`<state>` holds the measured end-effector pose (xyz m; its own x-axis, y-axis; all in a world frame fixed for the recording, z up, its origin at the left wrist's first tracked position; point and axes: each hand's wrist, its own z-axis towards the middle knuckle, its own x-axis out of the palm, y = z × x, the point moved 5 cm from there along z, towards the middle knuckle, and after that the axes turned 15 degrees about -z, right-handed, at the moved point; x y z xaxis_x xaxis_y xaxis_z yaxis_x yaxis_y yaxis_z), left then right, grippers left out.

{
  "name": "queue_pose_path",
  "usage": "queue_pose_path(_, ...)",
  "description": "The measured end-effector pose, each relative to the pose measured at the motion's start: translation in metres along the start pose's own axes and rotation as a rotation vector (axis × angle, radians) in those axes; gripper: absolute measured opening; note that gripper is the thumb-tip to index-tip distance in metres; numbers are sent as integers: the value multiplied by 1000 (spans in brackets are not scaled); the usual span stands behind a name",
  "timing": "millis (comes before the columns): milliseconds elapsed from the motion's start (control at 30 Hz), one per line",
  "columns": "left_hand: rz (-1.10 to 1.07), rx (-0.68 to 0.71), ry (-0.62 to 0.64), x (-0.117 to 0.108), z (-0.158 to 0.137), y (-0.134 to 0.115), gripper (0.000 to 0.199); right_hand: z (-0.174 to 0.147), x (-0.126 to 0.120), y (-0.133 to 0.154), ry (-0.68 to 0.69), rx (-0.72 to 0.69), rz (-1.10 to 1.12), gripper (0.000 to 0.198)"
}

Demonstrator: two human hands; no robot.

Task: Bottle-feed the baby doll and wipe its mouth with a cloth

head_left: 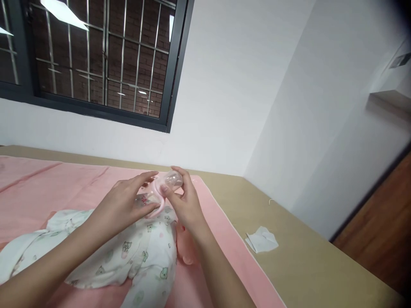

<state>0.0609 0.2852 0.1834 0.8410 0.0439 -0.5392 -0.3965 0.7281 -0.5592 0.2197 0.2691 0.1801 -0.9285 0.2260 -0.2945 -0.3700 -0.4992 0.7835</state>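
Note:
A clear baby bottle [142, 199] with a pink handle [162, 204] is held tilted between both hands, above a doll. My left hand [128, 197] wraps round the bottle's body, its thumb by the handle. My right hand [187, 204] is closed round the clear domed top [174, 179], thumb in front and fingers behind. Whether the top is loose or fixed, I cannot tell. Below lies the doll [147, 256] in white clothes printed with small green animals. Its head [186, 246] is partly hidden by my right forearm.
A pink mat [212, 265] lies under the doll on a tan tabletop [298, 256]. A crumpled white tissue [262, 239] rests to the right of the mat. White walls and a barred window [102, 60] stand behind the table.

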Motion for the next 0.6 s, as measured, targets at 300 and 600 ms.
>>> queue_pose_path(300,83,-185,189,11,8,10,38,-1,26,-13,66,106,95,54)
queue_pose_path(600,185,-86,220,15,5,12,28,2,22,-12,113,129,131,56)
